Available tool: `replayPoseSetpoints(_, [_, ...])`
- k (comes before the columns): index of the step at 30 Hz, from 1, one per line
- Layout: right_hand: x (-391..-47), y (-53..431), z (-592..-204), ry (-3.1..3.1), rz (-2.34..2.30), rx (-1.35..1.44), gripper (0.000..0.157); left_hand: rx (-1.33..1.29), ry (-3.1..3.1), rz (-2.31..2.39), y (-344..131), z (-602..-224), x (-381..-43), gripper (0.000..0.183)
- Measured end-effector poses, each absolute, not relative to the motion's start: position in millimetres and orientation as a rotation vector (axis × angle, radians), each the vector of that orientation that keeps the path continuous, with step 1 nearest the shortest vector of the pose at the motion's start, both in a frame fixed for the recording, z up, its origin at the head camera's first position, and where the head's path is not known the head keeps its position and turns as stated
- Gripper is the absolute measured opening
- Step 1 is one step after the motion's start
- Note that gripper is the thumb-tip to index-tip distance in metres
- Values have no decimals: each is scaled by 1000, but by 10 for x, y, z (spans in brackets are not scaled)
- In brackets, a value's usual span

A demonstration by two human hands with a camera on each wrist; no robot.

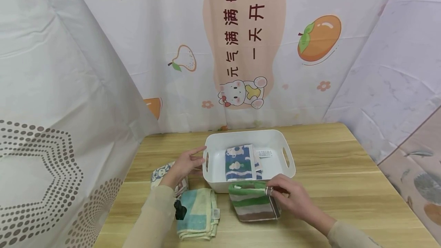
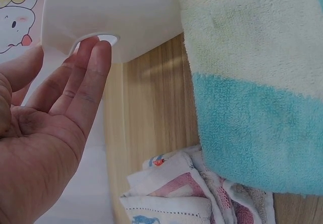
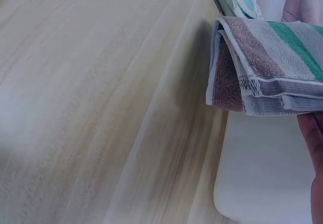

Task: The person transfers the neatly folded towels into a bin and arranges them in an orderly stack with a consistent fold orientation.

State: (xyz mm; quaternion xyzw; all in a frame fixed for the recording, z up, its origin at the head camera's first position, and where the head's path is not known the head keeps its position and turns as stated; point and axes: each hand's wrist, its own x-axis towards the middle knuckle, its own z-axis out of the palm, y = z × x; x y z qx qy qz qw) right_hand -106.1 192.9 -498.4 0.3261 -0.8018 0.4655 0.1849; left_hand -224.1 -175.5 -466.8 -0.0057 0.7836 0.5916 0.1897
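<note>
My right hand (image 1: 291, 196) pinches a folded striped towel (image 1: 253, 208), green, grey and brown, by its right upper edge. The towel hangs tilted in front of a white plastic basket (image 1: 248, 135), overlapping its front wall in the head view. My left hand (image 1: 186, 167) is at the basket's left end, its fingers fairly straight and fingertips right at the handle hole, as the left wrist view shows (image 2: 55, 113). Inside the basket lies a folded blue and white towel (image 1: 237, 163) with a cloud-like pattern.
A folded teal and cream towel (image 1: 196, 213) lies on the wooden table (image 1: 330, 163) in front of the basket's left side. Partly under my left arm is a patterned white towel (image 1: 160, 173). A printed curtain (image 1: 193, 87) hangs behind the table.
</note>
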Motion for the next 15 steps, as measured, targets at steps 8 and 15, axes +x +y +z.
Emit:
replayPoseSetpoints(8, [-1115,1963,-4970,-2203,1333,905,39,-23,2205,1661,-1750,-4666,-2235,53])
replayPoseSetpoints(15, [-1139,1986,-4930,-2198,1384,877,35,-15,2198,1656,-1750,-4640,-2222,53])
